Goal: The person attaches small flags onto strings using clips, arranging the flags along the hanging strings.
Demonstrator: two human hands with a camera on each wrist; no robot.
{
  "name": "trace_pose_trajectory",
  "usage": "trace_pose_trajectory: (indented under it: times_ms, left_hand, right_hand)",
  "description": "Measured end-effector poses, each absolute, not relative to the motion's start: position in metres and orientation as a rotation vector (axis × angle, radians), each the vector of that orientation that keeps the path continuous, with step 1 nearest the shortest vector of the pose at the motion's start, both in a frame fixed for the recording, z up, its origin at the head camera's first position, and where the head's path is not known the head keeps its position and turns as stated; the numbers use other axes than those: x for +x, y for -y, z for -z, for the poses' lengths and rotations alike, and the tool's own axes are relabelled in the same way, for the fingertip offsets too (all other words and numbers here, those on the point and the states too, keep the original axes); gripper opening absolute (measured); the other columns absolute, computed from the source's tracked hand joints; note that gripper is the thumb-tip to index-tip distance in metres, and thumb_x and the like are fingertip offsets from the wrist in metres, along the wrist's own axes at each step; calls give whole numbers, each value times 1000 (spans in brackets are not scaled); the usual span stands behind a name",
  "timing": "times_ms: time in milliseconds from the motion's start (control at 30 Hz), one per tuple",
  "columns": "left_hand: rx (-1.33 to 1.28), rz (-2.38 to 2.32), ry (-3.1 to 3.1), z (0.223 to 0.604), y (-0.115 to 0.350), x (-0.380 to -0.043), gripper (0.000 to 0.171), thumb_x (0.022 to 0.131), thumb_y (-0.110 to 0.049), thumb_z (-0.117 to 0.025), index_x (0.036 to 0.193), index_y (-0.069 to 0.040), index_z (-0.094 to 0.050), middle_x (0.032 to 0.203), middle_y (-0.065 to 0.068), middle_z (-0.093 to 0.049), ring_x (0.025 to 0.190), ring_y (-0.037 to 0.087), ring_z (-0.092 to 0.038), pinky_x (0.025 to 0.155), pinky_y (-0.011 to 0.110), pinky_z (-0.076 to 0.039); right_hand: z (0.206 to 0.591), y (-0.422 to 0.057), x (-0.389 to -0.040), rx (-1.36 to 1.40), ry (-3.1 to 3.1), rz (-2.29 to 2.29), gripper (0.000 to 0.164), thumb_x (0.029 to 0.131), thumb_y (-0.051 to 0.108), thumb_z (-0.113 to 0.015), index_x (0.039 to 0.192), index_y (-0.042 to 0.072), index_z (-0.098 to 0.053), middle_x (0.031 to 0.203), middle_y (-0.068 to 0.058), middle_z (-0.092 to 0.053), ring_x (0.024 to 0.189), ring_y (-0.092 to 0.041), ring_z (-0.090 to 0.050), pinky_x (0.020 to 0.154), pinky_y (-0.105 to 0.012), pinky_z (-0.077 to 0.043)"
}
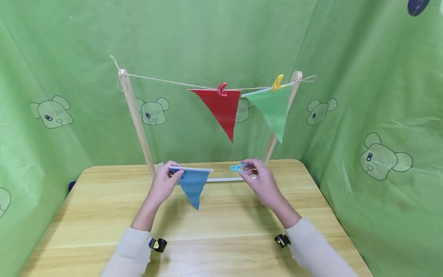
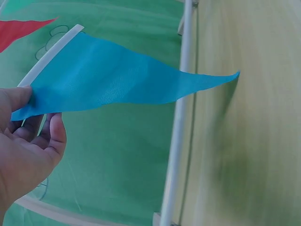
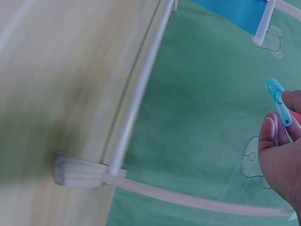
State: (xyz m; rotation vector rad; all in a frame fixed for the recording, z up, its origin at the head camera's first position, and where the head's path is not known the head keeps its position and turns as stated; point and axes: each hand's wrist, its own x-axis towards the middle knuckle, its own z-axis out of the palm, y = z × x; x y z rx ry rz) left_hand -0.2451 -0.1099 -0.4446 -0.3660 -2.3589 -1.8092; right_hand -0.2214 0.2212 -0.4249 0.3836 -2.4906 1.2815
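Observation:
My left hand [image 1: 165,181] pinches a blue triangular pennant [image 1: 192,186] at the left end of its white-edged top, thumb in front and fingers behind. The pennant's point hangs down over the table, as the left wrist view also shows with the whole blue cloth [image 2: 108,73]. Across from it, my right hand [image 1: 260,180] holds a light blue clothespin [image 3: 279,101] between thumb and fingers, its tip turned toward the pennant. A gap separates clothespin and pennant. Above both hands, a red pennant [image 1: 223,109] and a light green pennant [image 1: 271,107] hang from a string.
The string [image 1: 162,80] runs between a left wooden post [image 1: 136,119] and a right post [image 1: 294,92]. A red clothespin [image 1: 222,89] and a yellow clothespin [image 1: 277,83] grip it. A white bar [image 1: 225,179] joins the posts low down, above the wooden table [image 1: 221,246]. Green curtains surround it.

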Motion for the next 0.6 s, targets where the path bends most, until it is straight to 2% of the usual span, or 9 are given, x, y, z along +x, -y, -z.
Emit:
trace_pose_trajectory:
  times_ms: [167,433,600]
  left_hand:
    - [-387,1852,2283,433,112,-247,13,98,-5,-68,107,4,-68,99,21,-68,80,13,-60,70,21,-52]
    - [-401,1894,2230,415,115,-251,17,97,-8,-70,107,6,-69,92,10,-67,77,10,-59,70,20,-52]
    - [-397,1877,2225,405,116,-252,17,97,-9,-71,107,5,-70,93,8,-68,79,10,-60,71,20,-52]
  right_hand:
    - [404,-215,-226,446,2461,-1267,36,92,4,-76,124,2,-62,111,-16,-67,98,-24,-66,93,-42,-59]
    - [376,-206,-234,502,2393,-1281,34,92,2,-76,122,-1,-63,112,-18,-65,99,-26,-65,90,-39,-60]
    - [365,-202,-237,533,2353,-1288,34,91,1,-77,122,-1,-64,112,-17,-66,99,-24,-65,88,-37,-61]
